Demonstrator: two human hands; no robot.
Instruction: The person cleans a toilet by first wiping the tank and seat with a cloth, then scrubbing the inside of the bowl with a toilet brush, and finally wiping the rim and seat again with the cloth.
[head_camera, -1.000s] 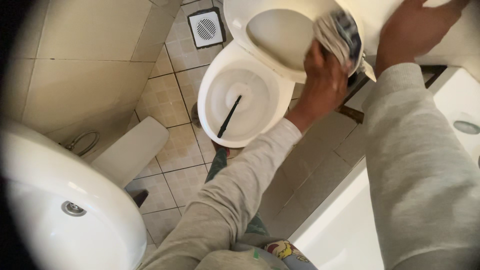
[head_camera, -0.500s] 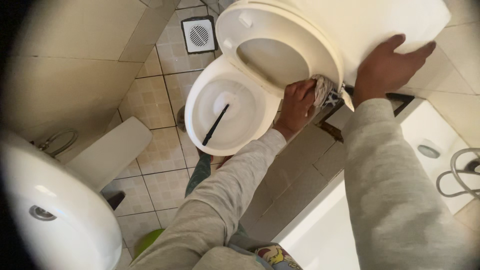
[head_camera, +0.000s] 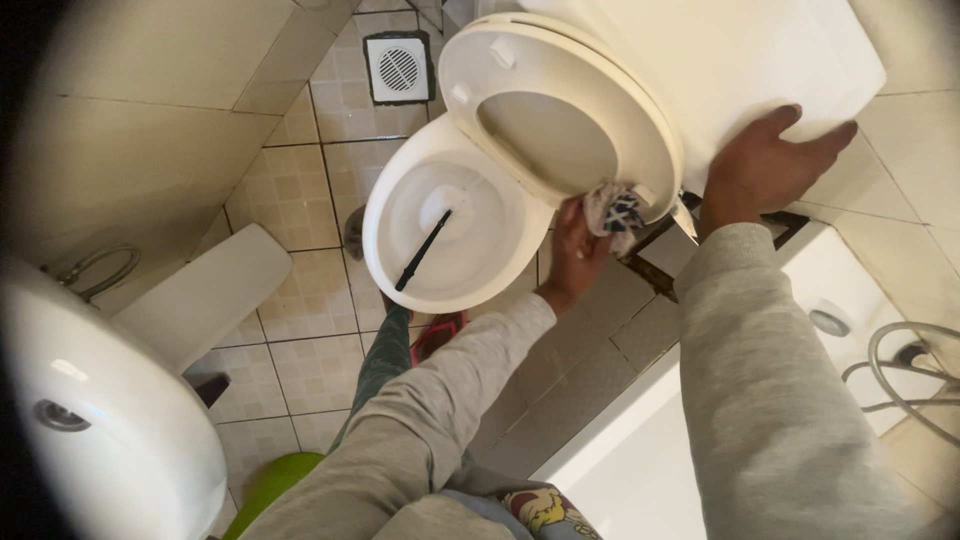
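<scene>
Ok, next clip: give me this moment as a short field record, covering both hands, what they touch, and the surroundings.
Setting: tiled bathroom, seen from above
Left hand: grips a crumpled white-and-dark cloth rag at the edge of the raised white plastic toilet seat
Right hand: flat on the white toilet tank
Bowl: white ceramic toilet bowl, black brush handle inside
Nearby: white sink, square floor drain, white bathtub

crumpled cloth rag (head_camera: 612, 213): white with dark checks
oval plastic toilet seat (head_camera: 560, 110): cream
square tiled floor (head_camera: 310, 350): beige
long sleeves (head_camera: 770, 400): grey
</scene>
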